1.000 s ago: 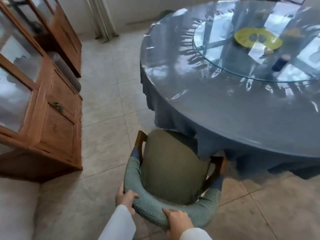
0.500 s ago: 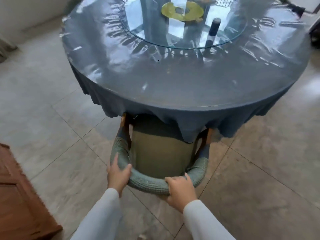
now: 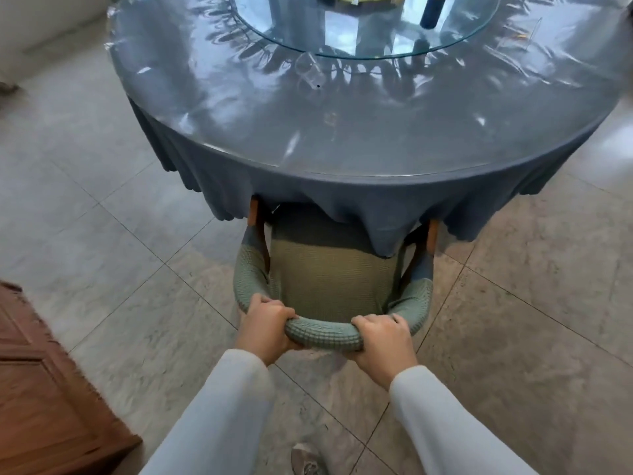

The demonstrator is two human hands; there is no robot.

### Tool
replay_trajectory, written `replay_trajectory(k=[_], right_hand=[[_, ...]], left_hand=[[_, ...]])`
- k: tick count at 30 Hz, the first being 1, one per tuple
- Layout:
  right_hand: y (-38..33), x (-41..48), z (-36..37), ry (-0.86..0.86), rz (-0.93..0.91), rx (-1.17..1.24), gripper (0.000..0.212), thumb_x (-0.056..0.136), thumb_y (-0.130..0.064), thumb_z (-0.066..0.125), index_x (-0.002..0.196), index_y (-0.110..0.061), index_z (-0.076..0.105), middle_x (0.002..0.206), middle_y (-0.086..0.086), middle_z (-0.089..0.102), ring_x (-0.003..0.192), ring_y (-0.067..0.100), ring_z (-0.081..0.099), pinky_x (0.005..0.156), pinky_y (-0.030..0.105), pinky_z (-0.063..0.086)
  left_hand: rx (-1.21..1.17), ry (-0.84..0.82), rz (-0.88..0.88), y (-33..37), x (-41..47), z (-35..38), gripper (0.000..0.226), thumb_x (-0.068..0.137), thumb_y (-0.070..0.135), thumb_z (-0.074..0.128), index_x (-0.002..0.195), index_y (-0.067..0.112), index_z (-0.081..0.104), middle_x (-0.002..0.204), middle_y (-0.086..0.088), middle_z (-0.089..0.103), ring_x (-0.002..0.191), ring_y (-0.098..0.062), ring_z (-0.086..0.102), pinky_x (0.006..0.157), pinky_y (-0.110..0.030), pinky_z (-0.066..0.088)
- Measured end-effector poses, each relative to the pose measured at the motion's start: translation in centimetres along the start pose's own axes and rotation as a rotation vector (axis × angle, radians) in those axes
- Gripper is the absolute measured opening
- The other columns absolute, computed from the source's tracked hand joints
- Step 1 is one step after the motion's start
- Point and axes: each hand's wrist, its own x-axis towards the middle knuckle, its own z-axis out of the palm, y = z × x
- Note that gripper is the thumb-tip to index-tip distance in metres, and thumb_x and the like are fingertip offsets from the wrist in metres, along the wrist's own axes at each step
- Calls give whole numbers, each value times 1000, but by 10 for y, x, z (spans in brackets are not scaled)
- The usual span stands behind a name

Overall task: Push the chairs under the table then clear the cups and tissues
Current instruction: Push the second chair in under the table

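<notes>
A chair (image 3: 329,279) with a green knitted cover on its curved backrest stands at the near edge of the round table (image 3: 342,138). Its seat front is hidden under the hanging blue tablecloth. My left hand (image 3: 265,320) and my right hand (image 3: 383,337) both grip the top of the backrest, one on each side of its middle. A clear plastic cup (image 3: 310,73) lies on its side on the tabletop, just in front of the glass turntable (image 3: 359,32). A dark blue bottle (image 3: 432,10) stands on the turntable. No tissues show clearly.
A wooden cabinet (image 3: 44,399) corner juts in at the lower left. Tiled floor (image 3: 120,234) spreads left and right of the chair. My shoe (image 3: 306,459) shows at the bottom. A yellow plate is cut off at the top edge.
The chair has slid further under the table, and the cloth now covers more of the seat. My fingers have closed round the backrest, and the view has centred on the chair.
</notes>
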Motion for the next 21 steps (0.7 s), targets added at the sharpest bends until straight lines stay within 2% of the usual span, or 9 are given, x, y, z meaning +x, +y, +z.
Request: replay_trajectory(k=[5,8,11,13,15,16,18,20,21], right_hand=[[-11,7,20,109,95,-16,35,68,-39,84,95,-37,62,89,-15,66,93,19,59,93,50,39],[-4,23,15,133,92,-73,36,67,-33,87,94,-37,62,88,-15,64,94,20,57,98,53,40],[3,39,3,163,59,-61,35,87,-34,72,120,-38,60,119,-8,63,121,25,49,113,61,23],[10,51,-5,153,87,-77,59,89,-29,70,142,-38,44,145,2,48,139,30,34,115,64,16],[17,65,-9,189,104,-87,88,86,-17,74,154,-38,22,159,13,26,149,35,17,116,65,15],[19,71,-11,220,100,-91,101,83,-12,76,156,-38,12,162,17,17,150,36,11,116,65,16],[27,86,-13,278,93,-106,120,75,-9,83,157,-38,0,163,21,7,151,39,3,115,65,18],[37,100,-17,310,88,-105,130,70,-10,87,157,-37,-6,163,22,0,152,40,-4,116,66,18],[43,106,-19,314,79,-99,132,70,-12,88,157,-37,-7,164,22,-2,152,40,-5,116,66,18]], left_hand=[[30,31,-9,0,9,0,46,70,58,82,108,34,76,104,12,70,108,-19,43,90,-34,44],[49,79,-14,1,25,-4,42,70,57,83,105,34,77,100,11,69,106,-19,44,90,-36,47],[47,105,-31,7,42,-11,37,70,55,83,99,34,75,97,10,67,108,-22,46,93,-42,48],[66,95,-36,12,56,-16,36,69,56,83,98,35,74,99,11,65,111,-23,47,97,-49,46],[105,92,-39,15,72,-21,46,69,61,81,108,39,72,114,12,65,122,-25,45,109,-64,33],[143,88,-38,16,80,-23,59,69,64,79,122,42,67,132,11,61,133,-28,40,113,-73,20],[240,82,-26,17,97,-28,95,70,71,74,153,44,34,166,3,26,153,-35,14,112,-77,0],[292,132,-4,19,114,-30,120,69,75,70,160,39,0,170,-5,-9,155,-38,-12,114,-76,-2],[295,159,13,21,122,-31,127,67,77,70,160,37,-8,169,-7,-18,153,-38,-19,116,-74,-1]])
